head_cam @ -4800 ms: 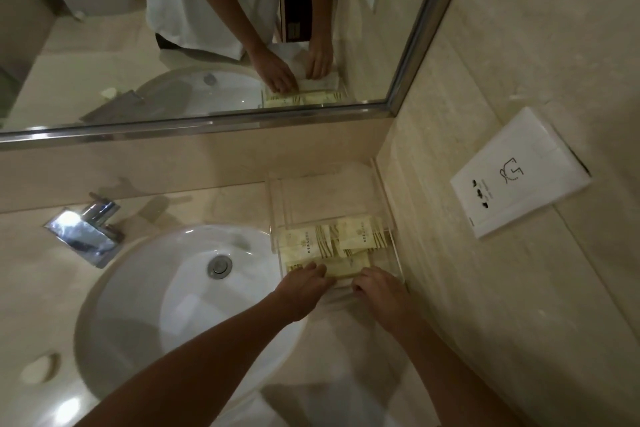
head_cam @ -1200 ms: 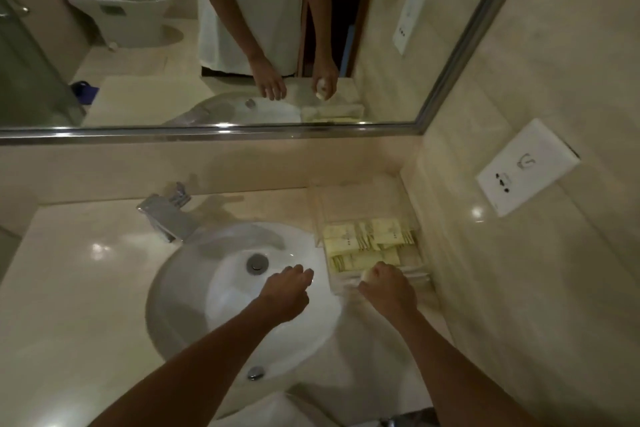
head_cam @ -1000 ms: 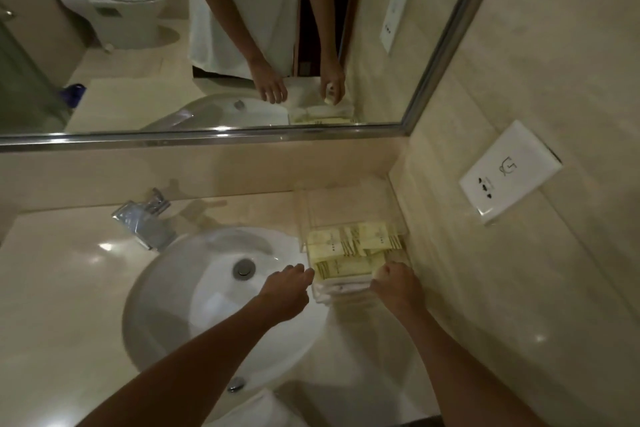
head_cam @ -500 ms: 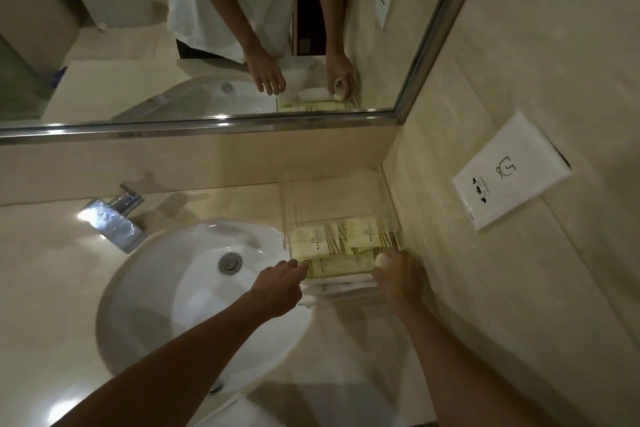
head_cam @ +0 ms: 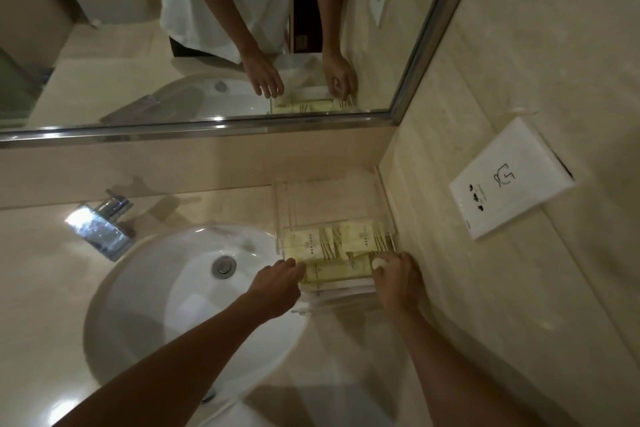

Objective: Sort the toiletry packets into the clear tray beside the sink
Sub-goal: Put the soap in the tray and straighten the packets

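Two hands at the packet tray

Both hands work at the clear tray (head_cam: 332,215) on the desk (head_cam: 45,270), wedged between sink (head_cam: 166,295) and wall. The right hand (head_cam: 394,274) pinches a small white item, seemingly to slot it beside the yellow packets (head_cam: 332,246). The left hand (head_cam: 277,282), fingers loosely curled, touches the front packet, likely steadying it.

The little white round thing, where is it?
The little white round thing is in the right hand, at the near right corner of the clear tray, just right of the front yellow packet.
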Motion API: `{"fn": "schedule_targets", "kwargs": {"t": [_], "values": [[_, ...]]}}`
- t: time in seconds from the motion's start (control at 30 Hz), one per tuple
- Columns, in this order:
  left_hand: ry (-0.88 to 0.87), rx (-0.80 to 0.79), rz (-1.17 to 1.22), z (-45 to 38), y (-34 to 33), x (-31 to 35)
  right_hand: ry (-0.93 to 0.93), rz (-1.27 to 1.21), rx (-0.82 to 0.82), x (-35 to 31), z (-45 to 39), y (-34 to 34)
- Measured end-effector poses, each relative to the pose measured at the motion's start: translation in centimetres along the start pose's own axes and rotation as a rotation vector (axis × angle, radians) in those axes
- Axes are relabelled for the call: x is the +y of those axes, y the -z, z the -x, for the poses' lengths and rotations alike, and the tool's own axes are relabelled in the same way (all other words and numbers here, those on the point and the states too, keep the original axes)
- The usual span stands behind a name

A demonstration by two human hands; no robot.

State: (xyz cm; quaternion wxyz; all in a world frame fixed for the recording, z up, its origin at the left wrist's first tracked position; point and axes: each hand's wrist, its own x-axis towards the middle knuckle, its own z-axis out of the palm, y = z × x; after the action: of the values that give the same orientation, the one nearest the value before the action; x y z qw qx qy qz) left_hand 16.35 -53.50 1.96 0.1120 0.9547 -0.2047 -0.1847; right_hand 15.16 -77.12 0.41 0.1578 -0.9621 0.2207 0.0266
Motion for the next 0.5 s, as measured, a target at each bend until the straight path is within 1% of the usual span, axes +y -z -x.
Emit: {"fn": "schedule_targets", "kwargs": {"t": [0.07, 0.13, 0.2, 0.27, 0.3, 0.4, 0.5], "values": [[-0.018, 0.051, -0.010, -0.2, -0.2, 0.1, 0.055, 0.000, 0.014, -0.1, 0.2, -0.1], [-0.050, 0.116, -0.037, -0.3, -0.4, 0.4, 0.155, -0.049, -0.001, -0.4, 0.4, -0.4], [-0.089, 0.154, -0.091, -0.5, -0.8, 0.7, 0.353, -0.017, 0.018, -0.5, 0.2, -1.2], [-0.132, 0.178, -0.139, -0.6, -1.2, 1.0, 0.553, 0.089, 0.039, -0.7, -0.2, -1.6], [-0.160, 0.180, -0.163, -0.7, -1.3, 1.1, 0.617, 0.126, 0.015, -1.0, -0.5, -1.5], [-0.223, 0.139, -0.253, -1.2, -1.2, 1.3, 0.675, 0.178, -0.022, -1.7, -1.6, -1.4], [-0.248, 0.096, -0.325, -2.2, -0.3, 1.7, 0.730, 0.192, -0.086, -1.9, -2.4, -1.4]]}}
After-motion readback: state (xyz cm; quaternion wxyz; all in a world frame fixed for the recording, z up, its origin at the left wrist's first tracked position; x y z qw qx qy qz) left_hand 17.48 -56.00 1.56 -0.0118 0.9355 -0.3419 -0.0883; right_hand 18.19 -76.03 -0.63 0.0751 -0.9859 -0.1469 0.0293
